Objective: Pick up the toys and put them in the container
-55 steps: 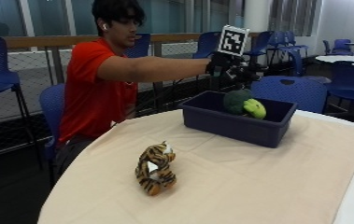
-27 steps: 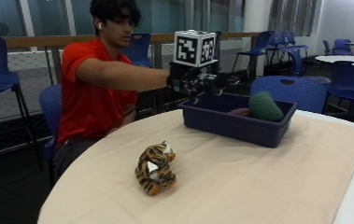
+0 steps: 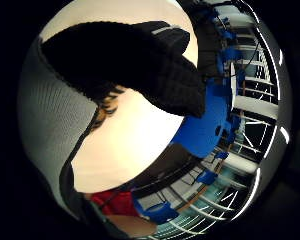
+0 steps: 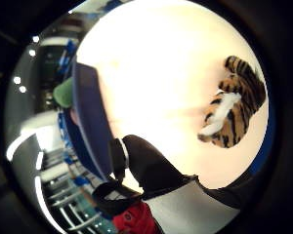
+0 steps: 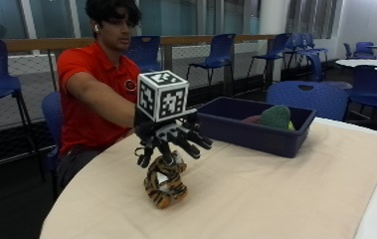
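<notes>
right hand [image 5: 171, 142] moved from the blue container [image 5: 254, 130] to above the tiger toy [image 5: 165, 181] on the surface [image 5: 274, 194], fingers spread, holding nothing.

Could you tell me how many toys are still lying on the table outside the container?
1: the tiger toy on the table, below the hand. The green toy is already in the container.

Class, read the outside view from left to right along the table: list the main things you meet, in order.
Gloved right hand above the tiger toy → blue container → green toy inside it.
</notes>
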Demonstrator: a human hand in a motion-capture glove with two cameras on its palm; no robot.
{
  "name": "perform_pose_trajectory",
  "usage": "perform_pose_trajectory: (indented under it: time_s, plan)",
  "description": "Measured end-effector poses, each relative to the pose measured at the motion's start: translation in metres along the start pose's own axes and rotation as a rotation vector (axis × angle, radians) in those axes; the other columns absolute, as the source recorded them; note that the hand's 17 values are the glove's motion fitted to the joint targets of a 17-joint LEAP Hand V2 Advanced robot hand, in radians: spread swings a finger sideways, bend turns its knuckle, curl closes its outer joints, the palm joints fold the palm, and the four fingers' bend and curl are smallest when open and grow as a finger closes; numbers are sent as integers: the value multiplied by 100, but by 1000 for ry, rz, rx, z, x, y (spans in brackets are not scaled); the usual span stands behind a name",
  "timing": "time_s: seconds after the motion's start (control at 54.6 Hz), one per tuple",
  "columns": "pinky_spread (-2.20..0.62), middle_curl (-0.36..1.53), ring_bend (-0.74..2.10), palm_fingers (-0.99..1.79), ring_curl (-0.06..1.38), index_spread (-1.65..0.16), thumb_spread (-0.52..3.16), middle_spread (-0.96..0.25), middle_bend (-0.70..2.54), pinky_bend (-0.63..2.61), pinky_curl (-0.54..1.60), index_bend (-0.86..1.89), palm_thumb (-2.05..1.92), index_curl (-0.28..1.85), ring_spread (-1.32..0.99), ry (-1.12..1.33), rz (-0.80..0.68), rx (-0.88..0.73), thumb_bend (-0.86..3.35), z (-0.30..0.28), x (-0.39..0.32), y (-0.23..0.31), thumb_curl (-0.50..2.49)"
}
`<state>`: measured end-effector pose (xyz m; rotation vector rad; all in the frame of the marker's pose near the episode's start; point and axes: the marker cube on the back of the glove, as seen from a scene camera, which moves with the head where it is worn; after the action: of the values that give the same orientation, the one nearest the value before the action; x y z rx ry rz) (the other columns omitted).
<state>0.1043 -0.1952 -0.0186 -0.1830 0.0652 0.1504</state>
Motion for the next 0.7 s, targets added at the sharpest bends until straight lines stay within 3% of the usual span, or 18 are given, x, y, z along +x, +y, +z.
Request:
perform_pose_trajectory:
  time_s: [0.513, 0.696]
  plan:
    - [11, 18, 15, -22, 20, -35, 98, -2, 11, 141, 36, 12, -8, 19, 10, -18, -5, -168, -7, 68, 32, -14, 20]
    - [3, 15, 31, 6, 24, -40, 112, -3, 11, 130, 33, 38, 5, 28, 9, 49, -29, -152, 1, 69, 33, -14, 25]
